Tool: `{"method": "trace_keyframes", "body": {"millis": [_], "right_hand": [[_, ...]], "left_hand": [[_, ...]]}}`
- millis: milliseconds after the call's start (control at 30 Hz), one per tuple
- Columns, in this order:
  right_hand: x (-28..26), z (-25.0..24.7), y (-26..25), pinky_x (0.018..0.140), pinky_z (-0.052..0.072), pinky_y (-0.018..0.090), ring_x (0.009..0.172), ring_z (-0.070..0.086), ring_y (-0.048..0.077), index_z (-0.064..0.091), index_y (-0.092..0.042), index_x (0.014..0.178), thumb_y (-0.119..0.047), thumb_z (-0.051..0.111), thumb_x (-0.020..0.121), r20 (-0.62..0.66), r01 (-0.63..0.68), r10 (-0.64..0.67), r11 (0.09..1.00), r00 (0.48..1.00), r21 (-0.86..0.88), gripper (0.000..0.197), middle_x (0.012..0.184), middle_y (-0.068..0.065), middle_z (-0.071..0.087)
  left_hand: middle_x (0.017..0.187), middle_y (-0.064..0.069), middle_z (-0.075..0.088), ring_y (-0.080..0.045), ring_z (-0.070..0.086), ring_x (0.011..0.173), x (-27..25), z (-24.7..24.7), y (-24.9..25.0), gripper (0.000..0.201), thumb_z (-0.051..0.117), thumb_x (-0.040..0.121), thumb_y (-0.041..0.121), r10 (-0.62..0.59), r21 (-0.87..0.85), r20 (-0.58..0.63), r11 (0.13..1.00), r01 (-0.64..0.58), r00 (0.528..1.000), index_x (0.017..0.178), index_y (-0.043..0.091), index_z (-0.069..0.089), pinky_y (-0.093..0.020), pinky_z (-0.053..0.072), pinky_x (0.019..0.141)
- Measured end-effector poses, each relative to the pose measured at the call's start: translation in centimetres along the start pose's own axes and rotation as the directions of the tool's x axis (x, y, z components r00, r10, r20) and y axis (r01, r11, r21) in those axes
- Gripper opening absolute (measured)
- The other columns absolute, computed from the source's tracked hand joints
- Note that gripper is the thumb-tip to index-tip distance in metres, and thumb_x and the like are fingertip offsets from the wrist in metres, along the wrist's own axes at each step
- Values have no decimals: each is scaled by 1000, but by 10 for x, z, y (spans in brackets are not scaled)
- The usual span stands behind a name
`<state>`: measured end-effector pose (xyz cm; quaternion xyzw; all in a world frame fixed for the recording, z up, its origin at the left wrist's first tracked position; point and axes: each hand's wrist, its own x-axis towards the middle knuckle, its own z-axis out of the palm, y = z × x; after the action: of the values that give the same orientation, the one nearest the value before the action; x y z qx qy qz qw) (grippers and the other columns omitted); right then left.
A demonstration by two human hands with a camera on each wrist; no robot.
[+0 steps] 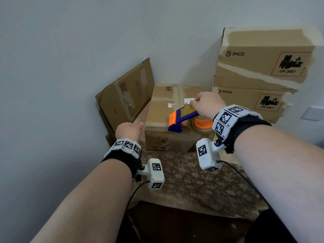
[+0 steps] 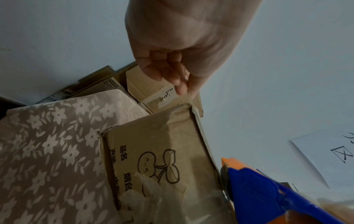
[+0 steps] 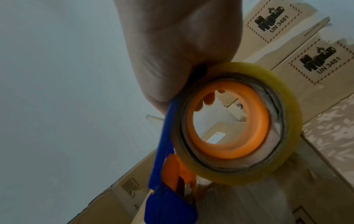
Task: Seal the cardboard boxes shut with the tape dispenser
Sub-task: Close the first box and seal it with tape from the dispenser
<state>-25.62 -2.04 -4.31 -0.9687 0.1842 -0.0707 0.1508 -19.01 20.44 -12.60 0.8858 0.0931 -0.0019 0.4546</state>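
At the middle of the head view, a closed cardboard box [image 1: 168, 116] sits on a counter [image 1: 192, 181] covered with a brown cloth printed with pale flowers. On the box's top, toward its lower right edge, lies the blue and orange tape dispenser [image 1: 185, 118], its blue tip reaching the front rim of the box. The right hand [image 1: 206, 105] grips the dispenser from above, fingers curled over its blue body; the right wrist view shows the roll of yellowish clear tape [image 3: 239, 125] on its orange hub, directly below the palm. The left hand [image 1: 128, 130] hovers just left of the box's front left corner, at the lower left of the box, holding nothing; in the left wrist view its fingers [image 2: 172, 71] hang loosely curled, with the tips near the box's upper corner, and whether they touch it cannot be told. The dispenser lies to the right of this hand, across the box top.

Flattened cardboard [image 1: 126, 95] leans against the wall at the left of the box. Two stacked boxes marked PICO [image 1: 259, 67] stand at the upper right of the frame, just beside the right hand.
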Motion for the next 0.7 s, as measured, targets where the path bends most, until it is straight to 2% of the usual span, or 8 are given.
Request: {"method": "trace_keyframes", "body": {"millis": [67, 200, 300, 400, 533, 700], "right_hand": [[-2, 0, -2, 80, 49, 36, 94, 57, 28, 60, -9, 117, -36, 40, 98, -4, 12, -12, 1000, 1000, 7, 38, 105, 11, 64], [-4, -1, -3, 82, 44, 35, 101, 55, 29, 61, -11, 117, -32, 39, 99, -46, 37, -35, 999, 998, 38, 36, 110, 10, 63], [-2, -2, -7, 76, 41, 32, 93, 53, 27, 62, -11, 114, -30, 39, 98, -46, 45, -43, 998, 998, 48, 34, 106, 9, 62], [1, -2, -11, 72, 44, 32, 87, 55, 26, 63, -10, 110, -30, 39, 98, -16, 42, -42, 998, 999, 42, 34, 97, 8, 62], [1, 1, -13, 73, 44, 32, 87, 54, 26, 62, -11, 109, -30, 38, 98, 6, 39, -39, 999, 999, 16, 33, 95, 7, 59], [1, 0, -13, 72, 41, 32, 87, 54, 26, 63, -11, 108, -30, 38, 98, 10, 33, -33, 999, 999, 10, 33, 94, 8, 60]], "left_hand": [[80, -12, 72, -28, 63, 71, -2, -1, 1, 37, 58, 87, 34, 63, 25, -40, 998, -62, 997, 78, 2, 73, -30, 44, 60], [77, -11, 70, -27, 64, 73, -3, -4, 7, 39, 58, 89, 37, 116, -9, -115, 993, -118, 987, 73, 5, 71, -32, 48, 65], [77, -12, 71, -28, 64, 75, 1, -10, 8, 38, 60, 88, 36, 115, -32, -125, 992, -120, 985, 72, 4, 71, -38, 54, 75], [77, -15, 71, -30, 65, 75, 1, -16, 4, 41, 60, 88, 35, 109, -33, -112, 993, -113, 988, 71, 0, 72, -36, 52, 73], [64, -8, 65, -24, 60, 65, -3, -17, 1, 39, 61, 88, 34, 86, -35, -82, 995, -89, 993, 57, 10, 66, -32, 49, 69], [58, -4, 61, -23, 59, 62, -6, -15, 0, 37, 60, 88, 35, 70, -68, -61, 995, -74, 996, 57, 13, 65, -31, 48, 66]]}}
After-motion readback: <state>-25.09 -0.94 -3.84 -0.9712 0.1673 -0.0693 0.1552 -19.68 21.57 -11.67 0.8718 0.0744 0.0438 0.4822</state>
